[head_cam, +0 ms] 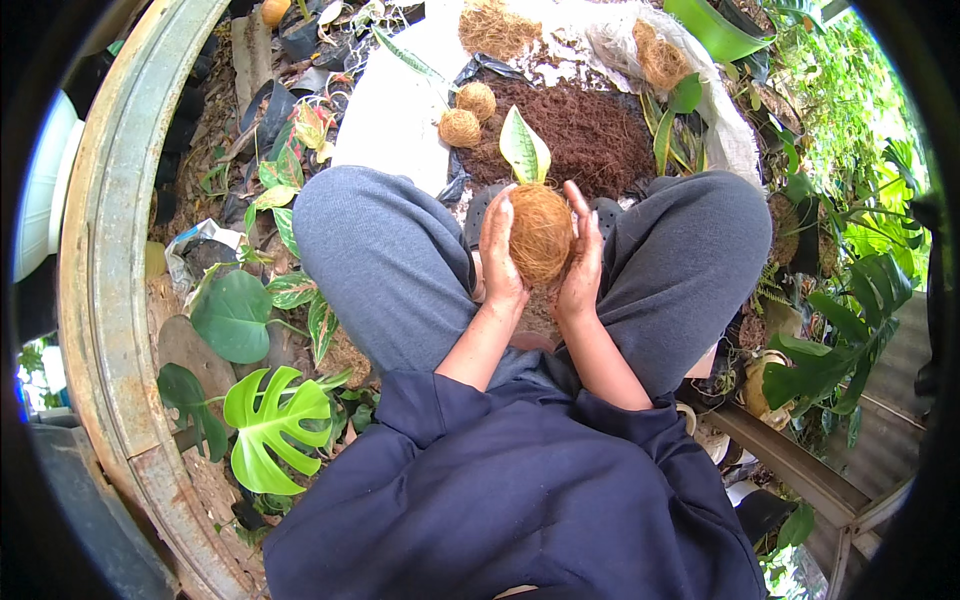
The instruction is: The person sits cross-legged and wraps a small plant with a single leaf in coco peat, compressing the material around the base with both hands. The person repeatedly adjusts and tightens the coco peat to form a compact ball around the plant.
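Between my knees, a ball wrapped in brown coconut fibre is cupped by both palms. A pale-edged green leaf, like a snake plant's, stands up from the ball's far side. My left hand presses against its left side, fingers pointing away from me. On the right side rests my right hand, with the index finger raised off the ball. Specks of soil cling to both hands. Beyond them lies a heap of dark brown potting medium on black plastic.
Two smaller fibre balls sit left of the heap, near a snake plant leaf. Loose coconut fibre lies on a white sack. Potted plants, including a monstera, crowd the left; a rusty metal frame curves past them.
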The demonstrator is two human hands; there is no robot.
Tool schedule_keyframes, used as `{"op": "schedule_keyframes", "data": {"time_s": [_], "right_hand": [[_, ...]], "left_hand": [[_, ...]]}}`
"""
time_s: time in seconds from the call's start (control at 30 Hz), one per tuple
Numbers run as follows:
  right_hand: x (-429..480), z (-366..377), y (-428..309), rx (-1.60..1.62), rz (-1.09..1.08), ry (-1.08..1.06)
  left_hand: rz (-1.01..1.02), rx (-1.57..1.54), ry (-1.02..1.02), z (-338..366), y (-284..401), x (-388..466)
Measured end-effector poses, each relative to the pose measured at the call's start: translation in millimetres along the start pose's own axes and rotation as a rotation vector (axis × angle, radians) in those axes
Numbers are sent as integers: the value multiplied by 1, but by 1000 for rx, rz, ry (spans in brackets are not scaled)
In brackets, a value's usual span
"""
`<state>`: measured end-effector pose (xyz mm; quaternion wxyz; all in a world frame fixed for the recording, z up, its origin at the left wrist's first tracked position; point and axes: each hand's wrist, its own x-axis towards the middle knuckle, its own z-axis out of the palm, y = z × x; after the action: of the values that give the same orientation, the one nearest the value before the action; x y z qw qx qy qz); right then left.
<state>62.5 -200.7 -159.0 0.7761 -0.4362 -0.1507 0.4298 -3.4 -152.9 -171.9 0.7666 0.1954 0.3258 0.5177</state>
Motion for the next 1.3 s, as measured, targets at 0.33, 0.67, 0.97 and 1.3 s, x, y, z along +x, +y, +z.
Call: {"op": "schedule_keyframes", "data": {"time_s": [0.33,0.67,0.97,1.3], "right_hand": [[1,2,-2,-377,-195,39],[1,0,-4,-134,-20,69],[-3,2,-8,-516,-337,21],[1,-1,0,-422,-283,54]], "left_hand": [[701,854,-242,15,8,-14],[473,633,-134,11,1,-10],[636,781,-193,18,2,-19],[767,990,-244,19,3,-20]]}}
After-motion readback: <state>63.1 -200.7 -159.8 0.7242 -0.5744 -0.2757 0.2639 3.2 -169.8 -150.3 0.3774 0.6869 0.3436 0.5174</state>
